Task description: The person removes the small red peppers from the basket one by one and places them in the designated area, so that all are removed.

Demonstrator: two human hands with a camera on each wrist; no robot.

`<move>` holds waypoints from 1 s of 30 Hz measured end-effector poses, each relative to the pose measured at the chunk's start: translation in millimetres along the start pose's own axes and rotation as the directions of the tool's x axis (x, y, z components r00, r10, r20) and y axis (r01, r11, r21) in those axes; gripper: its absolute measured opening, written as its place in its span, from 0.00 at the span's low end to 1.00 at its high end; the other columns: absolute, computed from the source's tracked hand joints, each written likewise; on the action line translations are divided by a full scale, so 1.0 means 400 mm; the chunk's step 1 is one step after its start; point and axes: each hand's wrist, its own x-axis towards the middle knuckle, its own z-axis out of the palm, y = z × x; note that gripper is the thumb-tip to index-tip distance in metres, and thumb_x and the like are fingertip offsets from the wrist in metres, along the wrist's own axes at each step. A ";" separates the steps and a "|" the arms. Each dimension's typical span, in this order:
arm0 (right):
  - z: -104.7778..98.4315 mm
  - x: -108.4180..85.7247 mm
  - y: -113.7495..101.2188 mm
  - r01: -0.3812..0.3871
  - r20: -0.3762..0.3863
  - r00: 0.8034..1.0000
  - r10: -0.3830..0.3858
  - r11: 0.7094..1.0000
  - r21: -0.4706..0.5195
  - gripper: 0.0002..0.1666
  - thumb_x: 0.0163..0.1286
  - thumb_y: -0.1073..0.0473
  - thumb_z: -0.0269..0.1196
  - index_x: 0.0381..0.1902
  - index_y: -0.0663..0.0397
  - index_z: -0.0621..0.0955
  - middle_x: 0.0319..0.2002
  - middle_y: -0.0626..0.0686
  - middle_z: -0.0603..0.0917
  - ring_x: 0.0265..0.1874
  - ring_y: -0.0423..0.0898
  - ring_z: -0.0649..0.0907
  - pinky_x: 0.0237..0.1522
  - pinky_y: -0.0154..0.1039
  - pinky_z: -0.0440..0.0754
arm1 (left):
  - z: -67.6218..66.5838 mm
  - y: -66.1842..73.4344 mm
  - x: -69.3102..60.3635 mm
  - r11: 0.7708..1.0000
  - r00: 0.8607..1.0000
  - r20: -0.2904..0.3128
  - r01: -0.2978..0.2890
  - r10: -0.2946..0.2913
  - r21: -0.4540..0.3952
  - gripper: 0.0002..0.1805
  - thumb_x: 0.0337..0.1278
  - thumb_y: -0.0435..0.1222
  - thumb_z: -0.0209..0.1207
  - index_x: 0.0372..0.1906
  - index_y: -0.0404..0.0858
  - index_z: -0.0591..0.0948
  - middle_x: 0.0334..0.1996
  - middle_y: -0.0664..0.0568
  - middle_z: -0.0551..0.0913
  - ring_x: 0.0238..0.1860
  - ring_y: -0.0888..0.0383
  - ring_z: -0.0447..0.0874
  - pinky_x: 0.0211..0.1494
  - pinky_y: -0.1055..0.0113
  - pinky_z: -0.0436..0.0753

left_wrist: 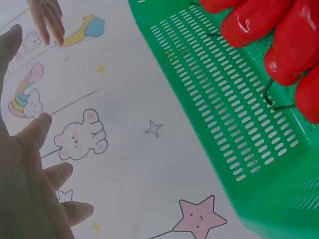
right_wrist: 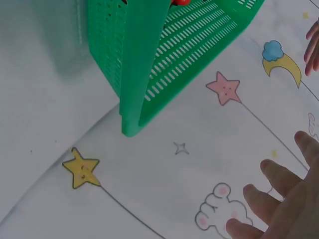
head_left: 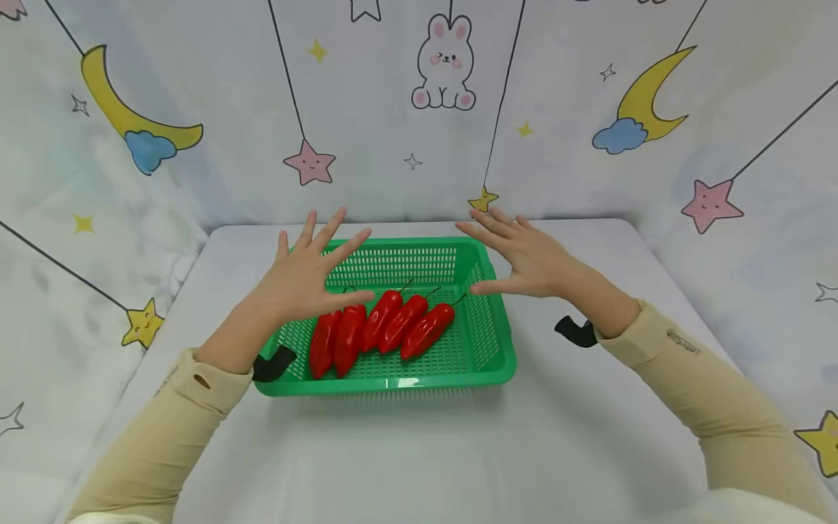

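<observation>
Yellow star (head_left: 142,322), with a small face drawn on it, marks the far left of the patterned backdrop (head_left: 236,87); above it a moon (head_left: 105,91) leans on a blue cloud (head_left: 150,149).

Next comes the left sleeve (head_left: 164,437), beige, its cuff ending short of the wrist, where part of a black band (head_left: 275,364) shows. The left hand (head_left: 297,284) is released, holding nothing, its fingers straight and spread. From the head it appears over the left part of the basket (head_left: 393,386), thumb pointing right across it; the left wrist view shows its fingers apart from the basket.

The basket is green, with slotted walls, and sits on the white bench (head_left: 393,458). Five red peppers (head_left: 382,320) lie inside it, side by side on the floor, filling the left and middle. They are glossy and slanted, stems toward the far wall; the left hand's thumb partly hides those at the left. The rightmost one leans most to the right.

Past them, the right hand (head_left: 527,258) is also released, with nothing in its fingers, which spread toward the left. Its thumb appears by the basket's right wall. Beyond the wrist come another black band and the beige right sleeve (head_left: 713,407), then a pink star (head_left: 712,205) on the backdrop at the right.
</observation>
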 end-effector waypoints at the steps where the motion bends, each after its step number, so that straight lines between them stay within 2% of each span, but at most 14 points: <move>1: 0.000 0.002 -0.002 0.004 0.000 1.000 -0.004 1.000 0.002 0.54 0.54 0.27 0.55 0.72 0.33 0.46 0.72 0.47 0.42 0.69 0.54 0.45 0.61 0.63 0.46 | -0.001 -0.001 -0.003 1.000 1.000 0.000 -0.002 0.002 -0.007 0.47 0.46 0.70 0.46 0.71 0.63 0.43 0.72 0.54 0.31 0.69 0.40 0.27 0.56 0.30 0.41; 6: -0.008 0.021 -0.020 0.034 -0.012 0.999 -0.034 0.999 0.016 0.53 0.55 0.27 0.55 0.72 0.34 0.46 0.72 0.49 0.43 0.69 0.51 0.43 0.62 0.61 0.47 | -0.013 -0.012 -0.020 0.998 1.000 -0.023 0.004 -0.006 -0.057 0.47 0.46 0.69 0.48 0.71 0.63 0.44 0.72 0.55 0.30 0.69 0.41 0.26 0.56 0.30 0.40; 18: -0.004 0.065 -0.067 0.079 0.006 0.997 -0.079 0.996 0.051 0.53 0.54 0.26 0.53 0.72 0.32 0.47 0.72 0.49 0.46 0.69 0.50 0.45 0.64 0.57 0.45 | -0.037 -0.077 -0.101 0.981 0.993 -0.036 0.104 -0.112 -0.164 0.47 0.49 0.62 0.54 0.71 0.61 0.43 0.72 0.53 0.31 0.68 0.36 0.29 0.54 0.28 0.41; 23: -0.007 0.079 -0.083 0.096 0.009 0.995 -0.097 0.994 0.060 0.53 0.54 0.26 0.54 0.72 0.33 0.47 0.72 0.48 0.46 0.70 0.48 0.45 0.64 0.56 0.47 | -0.037 -0.102 -0.135 0.968 0.988 -0.010 0.148 -0.153 -0.202 0.47 0.51 0.60 0.54 0.71 0.61 0.41 0.72 0.53 0.30 0.68 0.36 0.29 0.54 0.27 0.42; 30: 0.003 0.101 -0.118 0.117 0.012 0.993 -0.119 0.987 0.112 0.52 0.55 0.26 0.53 0.72 0.32 0.47 0.71 0.47 0.48 0.69 0.47 0.46 0.63 0.56 0.51 | -0.012 -0.128 -0.178 0.939 0.982 0.045 0.188 -0.183 -0.287 0.47 0.54 0.56 0.54 0.72 0.58 0.39 0.71 0.50 0.29 0.67 0.33 0.27 0.53 0.27 0.43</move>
